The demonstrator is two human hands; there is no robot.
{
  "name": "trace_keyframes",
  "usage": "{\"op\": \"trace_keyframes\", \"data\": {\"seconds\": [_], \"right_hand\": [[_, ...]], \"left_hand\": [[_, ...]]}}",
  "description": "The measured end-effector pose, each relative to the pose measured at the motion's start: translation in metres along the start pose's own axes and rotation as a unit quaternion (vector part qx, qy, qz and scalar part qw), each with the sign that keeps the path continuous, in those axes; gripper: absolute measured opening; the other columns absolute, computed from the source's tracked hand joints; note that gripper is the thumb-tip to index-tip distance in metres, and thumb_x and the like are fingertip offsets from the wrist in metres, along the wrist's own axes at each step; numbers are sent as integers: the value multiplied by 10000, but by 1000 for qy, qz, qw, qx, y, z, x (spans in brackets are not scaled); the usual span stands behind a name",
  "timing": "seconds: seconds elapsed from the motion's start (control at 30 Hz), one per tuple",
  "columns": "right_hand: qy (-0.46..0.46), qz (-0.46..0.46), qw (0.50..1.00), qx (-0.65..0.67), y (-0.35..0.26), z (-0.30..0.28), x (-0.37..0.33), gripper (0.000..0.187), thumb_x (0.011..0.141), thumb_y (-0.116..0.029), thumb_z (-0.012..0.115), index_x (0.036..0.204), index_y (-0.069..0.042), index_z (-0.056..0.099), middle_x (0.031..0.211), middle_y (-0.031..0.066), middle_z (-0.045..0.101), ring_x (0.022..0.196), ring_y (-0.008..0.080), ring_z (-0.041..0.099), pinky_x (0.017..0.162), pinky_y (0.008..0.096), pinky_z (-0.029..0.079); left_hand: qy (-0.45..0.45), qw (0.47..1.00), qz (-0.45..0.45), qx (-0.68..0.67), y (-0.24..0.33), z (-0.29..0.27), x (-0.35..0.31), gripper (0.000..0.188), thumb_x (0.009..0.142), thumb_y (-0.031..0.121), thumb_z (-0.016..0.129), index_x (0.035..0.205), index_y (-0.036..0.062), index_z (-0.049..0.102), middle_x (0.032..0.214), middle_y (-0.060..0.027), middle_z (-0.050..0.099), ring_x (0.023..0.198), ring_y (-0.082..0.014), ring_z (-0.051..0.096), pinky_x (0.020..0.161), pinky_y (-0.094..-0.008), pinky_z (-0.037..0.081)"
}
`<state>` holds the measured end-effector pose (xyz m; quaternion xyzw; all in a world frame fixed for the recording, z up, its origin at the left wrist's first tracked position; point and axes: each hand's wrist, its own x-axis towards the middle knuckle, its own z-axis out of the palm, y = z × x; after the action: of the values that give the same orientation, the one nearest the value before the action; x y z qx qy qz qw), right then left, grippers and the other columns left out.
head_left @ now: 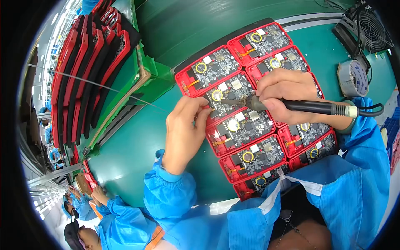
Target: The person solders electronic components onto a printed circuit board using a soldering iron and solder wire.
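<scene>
My right hand (287, 91) grips a soldering iron (310, 107) with a black handle. Its tip reaches left over a circuit board (227, 102) in a red plastic housing, close to a round, yellow-rimmed part (217, 95). My left hand (185, 125) is closed in a pinch at that board's left edge. A thin silvery strand, which looks like solder wire (146, 102), runs from the upper left to this hand; its end between the fingers is hard to make out. Several similar red housings (252, 156) with boards lie around it in two slanting columns.
Stacked red-and-black trays (89, 71) stand at the left behind a green ledge (143, 79). On the green table (137, 166), a tape roll (353, 79) and a black fan (372, 31) sit at the right. A co-worker in blue (125, 221) is at the lower left.
</scene>
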<state>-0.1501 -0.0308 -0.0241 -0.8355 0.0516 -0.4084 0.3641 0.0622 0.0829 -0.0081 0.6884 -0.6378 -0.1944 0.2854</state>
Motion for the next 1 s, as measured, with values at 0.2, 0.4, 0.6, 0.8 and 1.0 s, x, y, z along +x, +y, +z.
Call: {"op": "trace_keyframes", "data": {"seconds": [0.2,0.4,0.6,0.8,1.0], "right_hand": [[53,-38,998,-12,2,7,1,76,669,-2,654,692,15,584,716,109,596,564,201,593,465,265,471],[21,-65,997,-22,-1,6,2,61,687,-17,636,717,18,594,745,120,598,571,205,602,465,267,486],[-5,-82,996,-42,-7,7,6,86,692,-37,637,728,30,597,753,136,600,572,222,610,471,276,504],[-50,-145,985,-76,-14,9,11,139,664,-49,681,736,16,582,753,125,581,536,232,579,431,286,473],[-55,-128,986,-92,-18,4,9,170,637,-56,709,702,-9,559,769,91,560,619,221,593,466,292,486]], "left_hand": [[16,999,43,10,0,6,5,159,732,-62,634,878,-29,580,699,-91,521,538,-134,498,505,-263,415],[8,999,39,23,2,7,10,175,722,-54,643,889,-23,599,704,-106,528,546,-162,514,501,-274,412],[-15,998,39,53,3,3,10,198,726,-59,630,918,-13,642,736,-129,548,612,-222,565,540,-295,444],[-21,997,44,52,4,1,11,195,728,-52,628,920,-19,642,749,-141,555,634,-233,578,564,-298,461],[-40,998,22,44,4,0,14,198,727,-52,629,923,-28,640,734,-131,546,608,-209,555,543,-289,438]]}}
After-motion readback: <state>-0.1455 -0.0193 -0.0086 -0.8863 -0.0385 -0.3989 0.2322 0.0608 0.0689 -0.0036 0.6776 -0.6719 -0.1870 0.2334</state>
